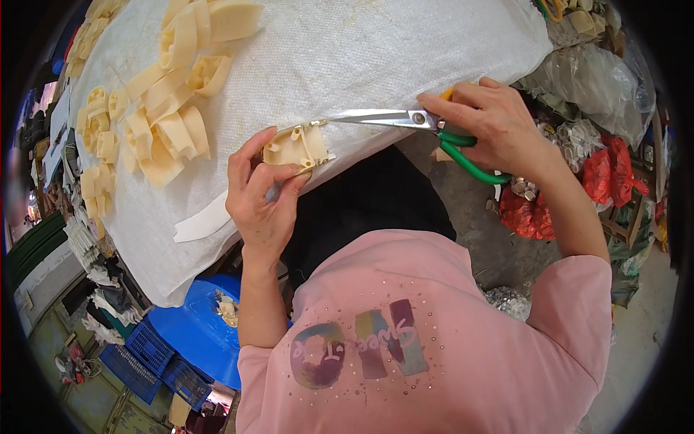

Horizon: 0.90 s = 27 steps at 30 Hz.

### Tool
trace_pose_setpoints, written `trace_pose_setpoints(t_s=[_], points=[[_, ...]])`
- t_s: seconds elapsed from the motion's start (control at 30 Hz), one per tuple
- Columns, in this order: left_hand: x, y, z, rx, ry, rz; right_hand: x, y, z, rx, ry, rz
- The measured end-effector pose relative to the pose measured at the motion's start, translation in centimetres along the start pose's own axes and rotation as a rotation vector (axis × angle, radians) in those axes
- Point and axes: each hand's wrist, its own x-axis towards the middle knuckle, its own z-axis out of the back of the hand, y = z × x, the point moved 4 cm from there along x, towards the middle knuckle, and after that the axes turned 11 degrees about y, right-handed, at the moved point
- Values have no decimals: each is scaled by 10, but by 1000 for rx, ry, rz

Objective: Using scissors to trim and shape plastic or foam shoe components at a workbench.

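My left hand (pixel 264 189) pinches a small cream plastic part (pixel 291 148), hollow side up, with posts inside and rough bits along its right edge. In my right hand (pixel 499 126) is a pair of scissors (pixel 390 117) with silver blades, a green handle loop and a partly hidden yellow-orange one. The blades point left, and their tips reach the part's upper right corner. Whether they touch it I cannot tell. Both hands are over the near edge of a table covered with white woven sheeting (pixel 347 65). A white strip (pixel 206 217) lies by my left wrist.
Many similar cream plastic parts (pixel 173 141) lie heaped on the sheeting at the left. Below the table's left corner is a blue basin (pixel 195 311) with cream scraps in it, beside blue crates (pixel 150 349). Red plastic bags (pixel 607 173) and clear plastic bags (pixel 600 83) crowd the right side.
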Motion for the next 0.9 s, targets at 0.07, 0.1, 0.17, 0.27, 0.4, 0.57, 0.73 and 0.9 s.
trace_pose_setpoints(t_s=[0.07,0.1,0.17,0.27,0.4,0.57,0.73,0.9], points=[[2,0,-1,-10,-5,-16,-7,-2,-3,346,-149,-133],[2,0,0,-13,-11,-28,-8,3,-2,345,-150,-127],[0,-1,-1,9,-31,-11,-13,10,-6,778,-111,-278],[-1,-2,-8,42,-99,5,-13,28,-16,1613,-295,-320],[-2,-2,-7,66,-141,22,12,46,-20,2354,-569,286],[1,-4,-5,80,-97,24,35,68,-18,2004,-755,160],[3,-3,-2,35,-67,30,74,73,-35,1883,-732,252],[7,2,0,69,-58,32,82,61,-40,2050,-663,221]])
